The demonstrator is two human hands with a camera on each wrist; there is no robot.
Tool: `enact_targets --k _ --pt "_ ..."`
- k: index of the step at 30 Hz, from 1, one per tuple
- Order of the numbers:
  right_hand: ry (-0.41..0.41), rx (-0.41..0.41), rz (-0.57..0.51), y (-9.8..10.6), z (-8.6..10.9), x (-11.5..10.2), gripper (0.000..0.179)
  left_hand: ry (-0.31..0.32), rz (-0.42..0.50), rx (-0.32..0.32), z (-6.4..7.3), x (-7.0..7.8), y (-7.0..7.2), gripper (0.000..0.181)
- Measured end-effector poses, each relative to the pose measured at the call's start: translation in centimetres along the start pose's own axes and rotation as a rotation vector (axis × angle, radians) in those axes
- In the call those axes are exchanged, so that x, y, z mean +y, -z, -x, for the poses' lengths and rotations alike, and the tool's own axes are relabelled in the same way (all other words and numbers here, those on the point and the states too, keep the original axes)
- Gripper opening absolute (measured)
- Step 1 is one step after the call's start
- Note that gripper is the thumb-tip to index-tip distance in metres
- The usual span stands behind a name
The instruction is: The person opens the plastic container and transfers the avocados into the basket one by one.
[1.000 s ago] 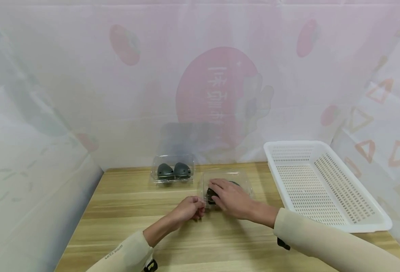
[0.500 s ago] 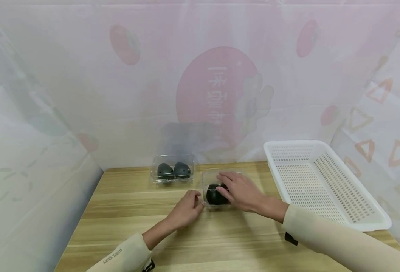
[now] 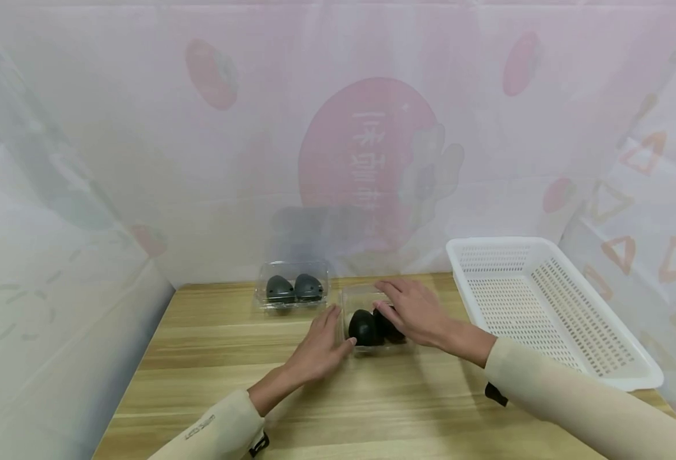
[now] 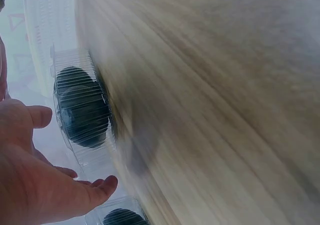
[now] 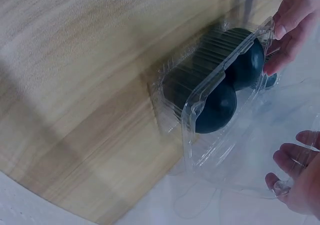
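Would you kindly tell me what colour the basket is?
The basket is white, clearest in the head view.

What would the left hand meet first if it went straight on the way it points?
Probably the left side of the open clear container; the left hand is close beside it, though depth there is unclear.

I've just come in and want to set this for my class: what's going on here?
A person has both hands at a clear plastic container holding two dark rounded items. Its lid is open. The left hand is at the container's left side; the right hand is over its right part. Another clear container with two dark items sits farther back. A white basket stands on the right.
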State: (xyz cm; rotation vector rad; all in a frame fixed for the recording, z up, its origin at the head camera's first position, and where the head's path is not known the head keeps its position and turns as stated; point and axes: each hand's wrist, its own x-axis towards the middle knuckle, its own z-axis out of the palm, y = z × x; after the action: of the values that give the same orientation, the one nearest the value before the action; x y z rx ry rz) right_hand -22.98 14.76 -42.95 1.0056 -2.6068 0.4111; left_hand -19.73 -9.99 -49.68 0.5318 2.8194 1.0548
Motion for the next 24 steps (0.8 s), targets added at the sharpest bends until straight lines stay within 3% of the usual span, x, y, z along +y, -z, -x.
enact_targets --k 6,12,24 --pt "-0.041 -0.013 0.018 0.5 -0.2 0.7 0.044 -0.043 -0.018 -0.026 -0.5 0.2 -0.3 0.084" --pt "-0.071 0.017 0.008 0.8 -0.5 1.3 0.043 -0.026 -0.018 -0.048 -0.9 0.1 -0.9 0.091" --pt "-0.162 0.004 -0.18 1.9 -1.6 2.2 0.044 -0.011 -0.047 -0.059 -1.5 0.0 -1.7 0.098"
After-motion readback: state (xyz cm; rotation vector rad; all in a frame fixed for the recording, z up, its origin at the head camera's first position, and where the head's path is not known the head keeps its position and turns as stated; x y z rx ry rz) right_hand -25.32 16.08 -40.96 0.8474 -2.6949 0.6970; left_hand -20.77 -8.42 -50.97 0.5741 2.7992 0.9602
